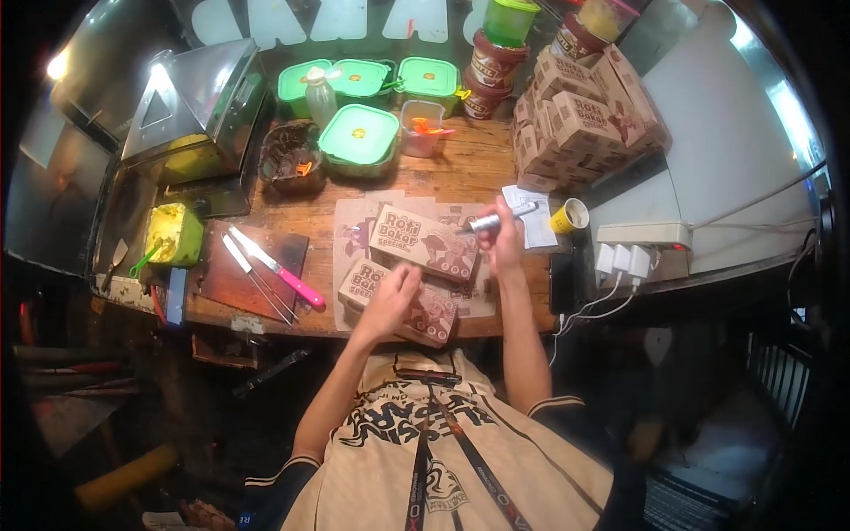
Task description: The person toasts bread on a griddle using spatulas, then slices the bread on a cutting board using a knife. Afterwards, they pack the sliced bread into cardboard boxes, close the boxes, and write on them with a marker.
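Two printed cardboard boxes lie before me on flattened cardboard (354, 208): an upper box (412, 234) and a nearer box (434, 311), partly covered by my arm. In my right hand (505, 243) is a grey and white marker pen (522, 211), its dark end pointing left over the upper box's right end. My left hand (394, 299) hovers or rests over the nearer box, fingers curled together. Whatever might be between those fingers is hidden. Just beyond the right hand is a white paper slip (531, 232), with a yellow cup (571, 216) beside it.
Left lie a knife with a pink handle (301, 288) and tongs (257, 274) on a brown board (212, 288). Green-lidded tubs (359, 142) and a metal case (190, 106) stand behind. Stacked boxes (575, 124) and a power strip (651, 234) are at right.
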`<control>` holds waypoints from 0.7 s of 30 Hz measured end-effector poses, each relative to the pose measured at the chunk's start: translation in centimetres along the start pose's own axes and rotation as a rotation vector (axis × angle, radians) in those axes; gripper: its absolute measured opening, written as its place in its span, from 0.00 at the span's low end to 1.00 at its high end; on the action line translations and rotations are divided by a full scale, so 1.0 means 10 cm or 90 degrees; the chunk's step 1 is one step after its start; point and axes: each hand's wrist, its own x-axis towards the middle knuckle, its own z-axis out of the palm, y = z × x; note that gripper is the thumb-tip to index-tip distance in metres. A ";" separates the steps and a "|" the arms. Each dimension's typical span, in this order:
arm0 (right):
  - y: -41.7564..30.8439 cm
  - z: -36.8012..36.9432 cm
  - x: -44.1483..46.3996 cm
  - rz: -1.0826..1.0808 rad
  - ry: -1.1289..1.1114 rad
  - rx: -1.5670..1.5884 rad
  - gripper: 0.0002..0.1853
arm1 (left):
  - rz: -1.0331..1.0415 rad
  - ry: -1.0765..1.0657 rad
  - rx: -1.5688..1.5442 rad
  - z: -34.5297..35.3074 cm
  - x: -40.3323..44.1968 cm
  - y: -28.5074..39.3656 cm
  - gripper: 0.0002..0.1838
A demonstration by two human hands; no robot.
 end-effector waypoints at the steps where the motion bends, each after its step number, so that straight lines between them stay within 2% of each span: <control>1: 0.03 0.09 0.01 0.000 -0.021 -0.017 0.19 | 0.056 0.052 0.123 -0.03 0.14 -0.01 0.19; 3: 0.16 0.12 0.05 0.034 -0.075 0.001 0.15 | 0.150 0.130 0.373 -0.09 0.42 -0.10 0.22; 5: 0.44 0.17 0.12 0.011 -0.086 -0.021 0.12 | 0.211 0.185 0.631 -0.15 0.62 -0.27 0.29; 8: 0.77 0.11 0.15 0.030 -0.119 -0.067 0.09 | 0.145 0.218 0.775 -0.19 0.63 -0.53 0.42; 9: 0.81 0.08 0.15 0.033 -0.135 -0.107 0.09 | 0.096 0.187 0.711 -0.21 0.60 -0.49 0.43; 12: 0.74 0.07 0.07 0.068 -0.195 -0.198 0.07 | 0.125 0.184 0.670 -0.27 0.55 -0.50 0.45; 15: 0.61 0.15 0.01 0.079 -0.251 -0.286 0.05 | 0.084 0.157 0.658 -0.31 0.56 -0.52 0.44; 18: 0.73 0.11 0.07 0.019 -0.303 -0.289 0.05 | 0.083 0.164 0.640 -0.31 0.57 -0.55 0.44; 21: 0.67 0.11 0.05 -0.033 -0.303 -0.440 0.06 | 0.084 0.172 0.617 -0.32 0.56 -0.55 0.42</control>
